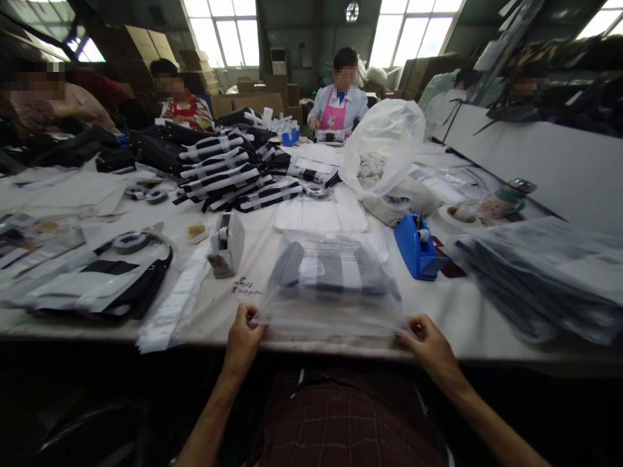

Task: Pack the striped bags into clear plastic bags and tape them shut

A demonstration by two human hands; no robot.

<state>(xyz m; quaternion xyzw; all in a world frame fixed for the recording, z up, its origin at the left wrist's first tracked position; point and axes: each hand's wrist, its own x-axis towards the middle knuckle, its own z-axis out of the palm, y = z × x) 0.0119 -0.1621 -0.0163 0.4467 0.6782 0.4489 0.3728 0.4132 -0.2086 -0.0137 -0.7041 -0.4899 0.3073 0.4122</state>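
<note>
A clear plastic bag (335, 311) lies flat at the table's front edge, its near corners pinched by my two hands. Inside it is a dark folded bag (287, 272) with white wrapping on it. My left hand (246, 331) grips the near left corner, fingers closed. At the near right corner, my right hand (426, 337) has its thumb and fingers closed on the plastic. A grey tape dispenser (228, 245) stands beyond my left hand, and a blue tape dispenser (418, 250) beyond my right.
Black bags with white wrapping (224, 172) are piled farther back. A black-and-white bag (102, 285) lies at left beside white strips (175, 298). Plastic-covered dark goods (535, 292) lie at right, near a bottle (506, 198). A co-worker (338, 104) sits across the table.
</note>
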